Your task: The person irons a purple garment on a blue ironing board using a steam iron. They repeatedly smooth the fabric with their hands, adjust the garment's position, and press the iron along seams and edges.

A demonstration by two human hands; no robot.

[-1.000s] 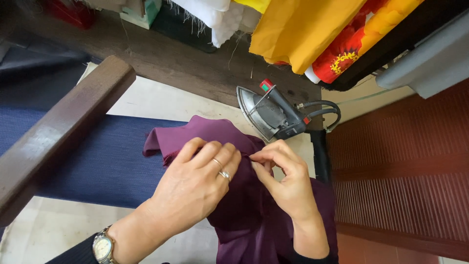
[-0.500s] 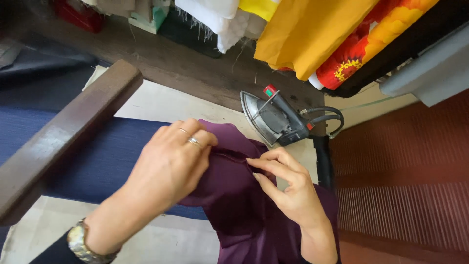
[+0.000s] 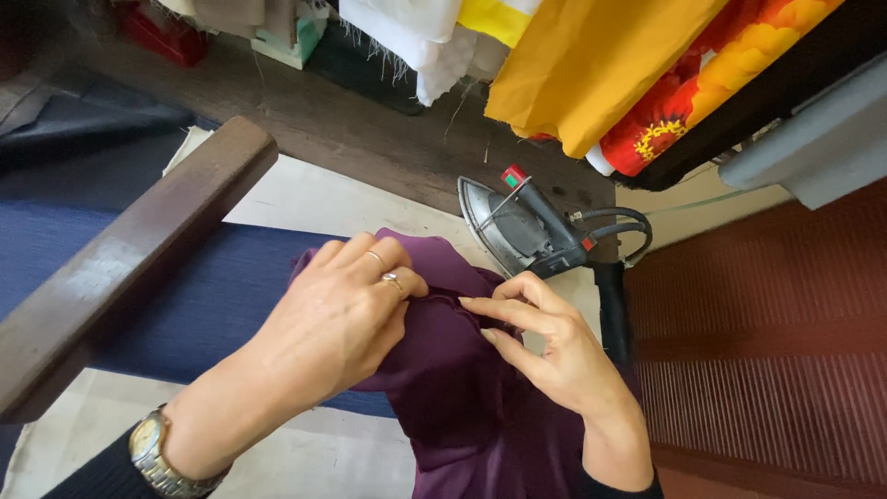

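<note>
A purple cloth (image 3: 462, 388) lies on the padded ironing surface (image 3: 305, 199) in front of me. My left hand (image 3: 342, 319), with two rings and a wristwatch, presses down on the cloth's far edge with curled fingers. My right hand (image 3: 545, 346) pinches a fold of the same cloth between thumb and fingers, right next to the left hand. A grey electric iron (image 3: 517, 226) stands on its heel just beyond my right hand, its cord looping to the right.
A dark blue fabric (image 3: 185, 305) lies under the purple cloth. A long wooden bar (image 3: 129, 268) crosses the left side. Yellow, white and red flowered fabrics (image 3: 591, 65) hang at the top. A red ribbed surface (image 3: 767, 351) fills the right.
My left hand has slid left and forward over the cloth's edge, and its fingers have curled. My right hand has stayed pinching the fold.
</note>
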